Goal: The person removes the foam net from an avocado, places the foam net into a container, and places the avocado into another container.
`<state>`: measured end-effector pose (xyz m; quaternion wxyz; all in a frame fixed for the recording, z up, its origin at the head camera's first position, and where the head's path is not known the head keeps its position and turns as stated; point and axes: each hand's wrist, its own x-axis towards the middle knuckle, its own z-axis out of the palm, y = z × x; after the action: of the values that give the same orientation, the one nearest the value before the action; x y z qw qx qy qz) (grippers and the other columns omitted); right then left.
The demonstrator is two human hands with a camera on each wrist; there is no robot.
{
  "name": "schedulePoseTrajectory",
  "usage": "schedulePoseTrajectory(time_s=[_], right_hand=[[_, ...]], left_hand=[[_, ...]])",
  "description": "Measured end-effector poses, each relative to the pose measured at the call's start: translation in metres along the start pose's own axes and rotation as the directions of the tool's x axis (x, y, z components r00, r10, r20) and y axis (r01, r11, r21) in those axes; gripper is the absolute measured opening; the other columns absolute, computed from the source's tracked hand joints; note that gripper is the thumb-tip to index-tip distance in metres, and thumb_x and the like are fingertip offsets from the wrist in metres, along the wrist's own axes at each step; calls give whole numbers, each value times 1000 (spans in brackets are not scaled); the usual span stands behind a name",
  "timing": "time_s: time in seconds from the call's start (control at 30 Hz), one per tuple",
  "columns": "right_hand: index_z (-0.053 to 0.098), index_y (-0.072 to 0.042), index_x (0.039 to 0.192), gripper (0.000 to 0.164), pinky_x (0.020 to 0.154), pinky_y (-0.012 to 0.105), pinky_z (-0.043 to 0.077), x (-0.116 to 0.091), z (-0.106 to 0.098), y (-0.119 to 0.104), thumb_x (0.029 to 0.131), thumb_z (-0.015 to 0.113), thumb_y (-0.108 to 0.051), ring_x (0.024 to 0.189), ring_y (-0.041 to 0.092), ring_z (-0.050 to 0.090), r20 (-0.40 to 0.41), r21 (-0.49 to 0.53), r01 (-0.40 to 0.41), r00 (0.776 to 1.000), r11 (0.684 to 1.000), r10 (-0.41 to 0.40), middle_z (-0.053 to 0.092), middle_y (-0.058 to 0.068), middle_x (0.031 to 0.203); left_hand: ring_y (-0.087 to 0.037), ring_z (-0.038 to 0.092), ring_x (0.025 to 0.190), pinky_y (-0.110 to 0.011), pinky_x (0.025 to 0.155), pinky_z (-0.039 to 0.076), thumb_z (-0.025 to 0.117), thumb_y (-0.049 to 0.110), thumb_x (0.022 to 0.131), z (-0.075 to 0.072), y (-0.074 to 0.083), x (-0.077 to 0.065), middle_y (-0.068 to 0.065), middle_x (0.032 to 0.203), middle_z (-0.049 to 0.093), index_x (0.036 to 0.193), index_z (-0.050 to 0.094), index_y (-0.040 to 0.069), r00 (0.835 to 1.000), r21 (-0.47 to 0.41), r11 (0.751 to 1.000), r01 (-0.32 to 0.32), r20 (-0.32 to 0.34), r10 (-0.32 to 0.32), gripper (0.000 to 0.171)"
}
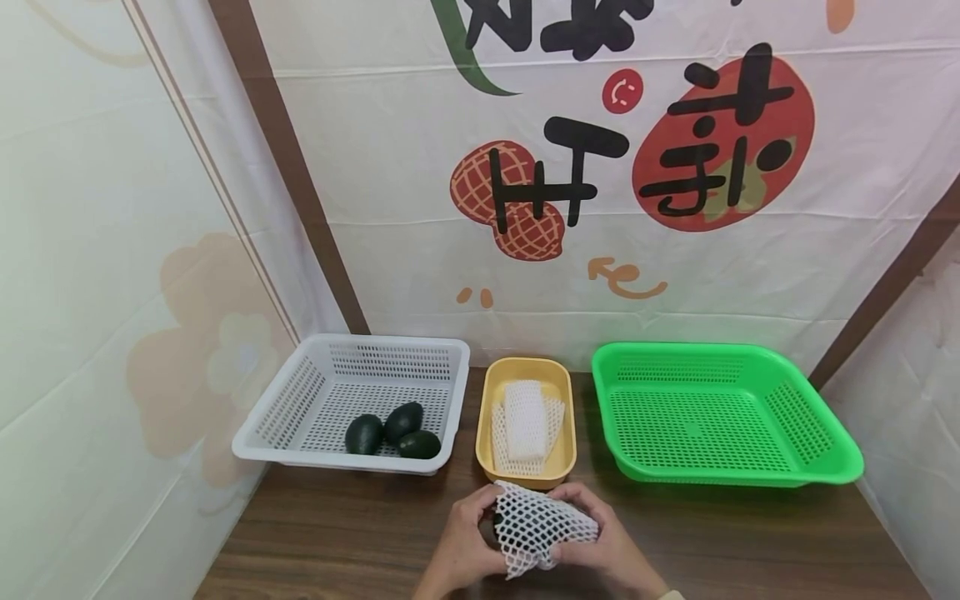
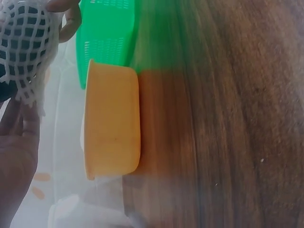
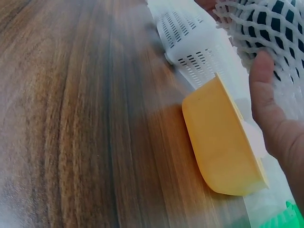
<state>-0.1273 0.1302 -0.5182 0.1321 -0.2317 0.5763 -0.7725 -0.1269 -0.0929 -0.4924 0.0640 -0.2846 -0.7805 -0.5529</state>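
Observation:
A dark green avocado (image 2: 5, 90) sits partly inside a white foam net sleeve (image 1: 542, 521), held just above the table near its front. At the uncovered end, my left hand (image 1: 463, 537) grips the avocado, with thumb and fingers on either side. My right hand (image 1: 603, 537) holds the netted end between thumb and fingers. Dark skin shows through the mesh in the right wrist view, under the right thumb (image 3: 263, 80). Right behind the hands stands a yellow tub (image 1: 486, 433) with more white foam nets (image 1: 525, 421) inside.
At the back left is a white perforated basket (image 1: 281, 454) with three dark avocados (image 1: 364, 434) at its front right. A green perforated basket (image 1: 690, 417) stands at the back right. Brown wooden table (image 1: 322, 533) lies in front; a printed cloth (image 1: 390, 208) hangs behind.

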Motion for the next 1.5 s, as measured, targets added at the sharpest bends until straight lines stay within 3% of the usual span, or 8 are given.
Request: schedulePoseTrajectory(time_s=[0.1,0.23,0.37,0.5,0.77,0.93,1.5], right_hand=[[42,4,116,50,74,41,46,0,-2,0,71,62,13,95,31,50,12,26,20,1000,999,-20,44,26,113],[45,7,112,42,73,40,48,0,-6,-1,73,59,16,94,28,52,8,42,94,996,995,-94,47,25,111],[52,7,101,31,79,37,45,-2,-13,-3,73,60,15,94,27,54,-42,-62,193,980,979,-196,52,23,103],[54,5,94,24,81,37,44,-4,-18,-2,72,62,13,90,26,56,-71,-151,229,968,962,-242,56,20,95],[49,11,98,30,79,36,46,-4,-16,-2,72,65,11,91,25,56,-150,-158,162,971,974,-186,56,19,96],[56,5,93,24,76,35,47,-3,-15,-2,71,67,8,84,21,57,-177,-192,126,971,973,-161,58,16,90],[56,7,87,21,66,27,48,-7,-17,-2,71,57,20,78,13,57,-156,-141,225,957,964,-246,60,6,84]], left_hand=[[-12,57,84,-26,72,47,82,8,55,-6,11,2,-2,96,58,103,55,6,1000,2,1000,-23,-12,23,56],[-13,57,85,-27,72,48,82,7,56,-12,13,2,-3,96,59,104,55,4,1000,-28,999,-19,-17,19,55],[-12,58,83,-27,69,49,83,9,57,-17,6,-2,-1,95,58,105,55,7,999,-53,999,-3,-41,1,56],[-11,56,83,-27,68,49,84,8,54,-23,3,-4,0,95,58,107,56,8,996,-53,997,58,-59,-61,60],[-12,54,83,-30,70,49,82,2,55,-28,15,-1,-7,93,57,105,55,0,997,-51,995,81,-3,-81,57],[-14,55,86,-28,74,48,81,1,56,-26,14,-1,-8,96,57,105,54,0,997,-109,991,81,25,-79,56],[-14,55,89,-27,77,46,80,0,57,-29,13,-2,-6,99,56,105,54,2,990,-118,983,142,37,-139,55]])
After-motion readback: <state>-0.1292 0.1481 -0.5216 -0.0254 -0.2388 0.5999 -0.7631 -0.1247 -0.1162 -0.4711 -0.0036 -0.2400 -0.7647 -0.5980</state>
